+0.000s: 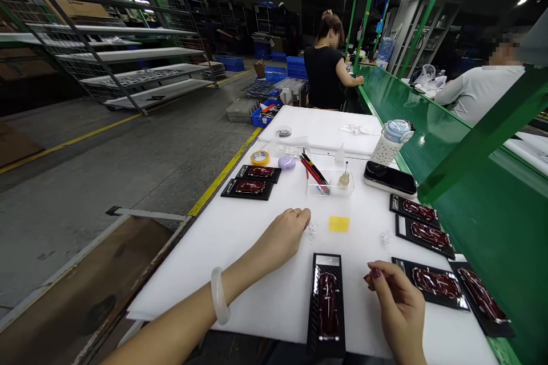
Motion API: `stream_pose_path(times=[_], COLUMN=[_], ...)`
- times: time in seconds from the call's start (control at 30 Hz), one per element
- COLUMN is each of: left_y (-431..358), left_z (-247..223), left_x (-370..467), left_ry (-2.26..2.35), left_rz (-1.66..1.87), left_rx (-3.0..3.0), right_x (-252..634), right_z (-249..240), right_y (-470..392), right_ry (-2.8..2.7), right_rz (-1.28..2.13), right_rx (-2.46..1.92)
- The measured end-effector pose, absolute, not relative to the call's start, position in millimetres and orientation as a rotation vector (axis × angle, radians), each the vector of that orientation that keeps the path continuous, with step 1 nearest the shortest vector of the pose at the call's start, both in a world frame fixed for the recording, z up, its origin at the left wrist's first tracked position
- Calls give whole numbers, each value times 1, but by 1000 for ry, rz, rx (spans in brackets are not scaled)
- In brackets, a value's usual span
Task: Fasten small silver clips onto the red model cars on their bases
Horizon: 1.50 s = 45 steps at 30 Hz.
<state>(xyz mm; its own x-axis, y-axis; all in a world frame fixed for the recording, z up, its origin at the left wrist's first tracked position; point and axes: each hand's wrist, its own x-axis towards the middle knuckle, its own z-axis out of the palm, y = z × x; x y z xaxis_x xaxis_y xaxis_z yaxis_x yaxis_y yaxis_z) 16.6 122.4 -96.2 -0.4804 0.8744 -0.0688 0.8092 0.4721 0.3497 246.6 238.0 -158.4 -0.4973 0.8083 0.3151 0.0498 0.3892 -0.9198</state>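
My left hand [287,235] is closed at the edge of a small pile of tiny shiny parts [311,230]; what its fingertips hold, if anything, is too small to see. My right hand [396,299] hovers over the white surface with thumb and fingers drawn together, and anything between them cannot be made out. Between my hands, a dark red model car [327,305] lies on a black base near the front edge. Beyond it is a yellow square [339,224]. Another pile of tiny parts [386,238] lies above my right hand.
More model cars on bases stand at the right [436,282] and back left [250,186]. Farther back are a clear tray [330,188] with pens, orange tape [260,158], a phone [390,177] and a bottle [391,142]. A green post [479,131] rises at right. Two people sit beyond.
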Motion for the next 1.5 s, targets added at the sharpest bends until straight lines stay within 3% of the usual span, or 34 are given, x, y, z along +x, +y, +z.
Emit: stream_pose_path(times=[0.23, 0.4, 0.67, 0.93, 1.03, 1.23, 1.5], left_y=[119, 105, 92, 88, 85, 87, 98], left_z=[-108, -96, -73, -81, -82, -74, -71], left_x=[8, 28, 94, 95, 98, 103, 113], left_ry=[2416, 2286, 1607, 1362, 1385, 1800, 1857], left_rz=[681, 1133, 1879, 1844, 1832, 1704, 1678], left_rx=[1363, 1282, 1136, 1041, 1105, 1116, 1121], right_x=[249, 240, 209, 220, 226, 235, 235], right_z=[-163, -142, -86, -94, -92, -94, -104], right_y=[244, 238, 195, 198, 201, 212, 210], right_ry=[-1855, -1832, -1654, -1670, -1822, -2010, -2023], right_rz=[1206, 1225, 1974, 2105, 1811, 681, 427], right_rx=[-748, -752, -493, -410, -329, -203, -181])
